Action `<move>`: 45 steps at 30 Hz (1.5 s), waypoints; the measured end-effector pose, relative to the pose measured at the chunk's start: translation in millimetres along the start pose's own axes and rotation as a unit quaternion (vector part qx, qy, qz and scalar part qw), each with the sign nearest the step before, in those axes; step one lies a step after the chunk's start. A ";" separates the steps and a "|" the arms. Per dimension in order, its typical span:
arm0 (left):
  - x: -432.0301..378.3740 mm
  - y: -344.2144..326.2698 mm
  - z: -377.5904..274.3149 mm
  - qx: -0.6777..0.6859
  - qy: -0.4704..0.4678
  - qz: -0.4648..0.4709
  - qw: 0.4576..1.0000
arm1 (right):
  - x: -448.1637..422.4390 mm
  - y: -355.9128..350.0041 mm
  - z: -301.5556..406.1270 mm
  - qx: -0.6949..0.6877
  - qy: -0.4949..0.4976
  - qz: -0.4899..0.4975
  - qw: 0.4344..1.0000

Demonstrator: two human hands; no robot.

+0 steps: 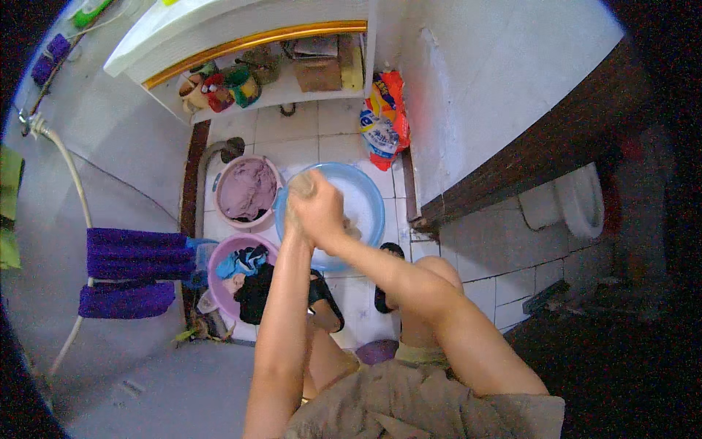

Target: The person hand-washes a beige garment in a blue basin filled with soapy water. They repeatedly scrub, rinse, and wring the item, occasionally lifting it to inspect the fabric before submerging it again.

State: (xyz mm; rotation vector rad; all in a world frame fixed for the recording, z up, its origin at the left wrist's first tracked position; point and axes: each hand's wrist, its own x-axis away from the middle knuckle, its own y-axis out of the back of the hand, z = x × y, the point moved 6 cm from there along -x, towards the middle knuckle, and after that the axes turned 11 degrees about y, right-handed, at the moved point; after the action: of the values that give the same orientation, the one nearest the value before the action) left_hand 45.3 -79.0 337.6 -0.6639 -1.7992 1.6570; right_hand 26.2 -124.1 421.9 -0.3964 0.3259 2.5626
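Observation:
Above a blue plastic basin (378,203), my hands are pressed together around a wet-looking beige cloth (303,185). My right hand (324,211) makes a fist around it. My left hand (294,217) grips close against the right one and is partly hidden by it. A bunched end of the cloth pokes out past the fists, and a pale bit shows below the right hand, over the basin. Whitish water or suds (359,200) lie in the basin.
A pink basin (218,206) holds mauve fabric (249,186); a pink-purple basin (216,285) holds blue and black clothes (241,263). Purple towels (137,255) hang over a hose (77,170) at left. A bright plastic bag (384,123) leans by the wall, near a shelf (274,99).

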 end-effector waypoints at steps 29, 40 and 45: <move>18.9 -16.5 3.1 -0.239 -0.021 -0.263 0.935 | -22.4 23.0 -7.5 0.018 -0.016 -0.045 0.999; 26.2 -12.6 6.2 -0.274 -0.006 -0.323 0.906 | -28.6 23.4 -15.9 0.015 -0.023 -0.015 1.000; 11.5 19.5 -25.6 -0.229 -0.029 -0.078 0.970 | 18.0 -1.8 22.6 -0.038 0.055 0.022 0.998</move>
State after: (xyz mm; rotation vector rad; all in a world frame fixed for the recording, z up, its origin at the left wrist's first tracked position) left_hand 55.0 -51.1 320.4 -0.6506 -2.2397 1.1750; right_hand 7.5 -107.5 436.4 -0.5645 0.2808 2.6072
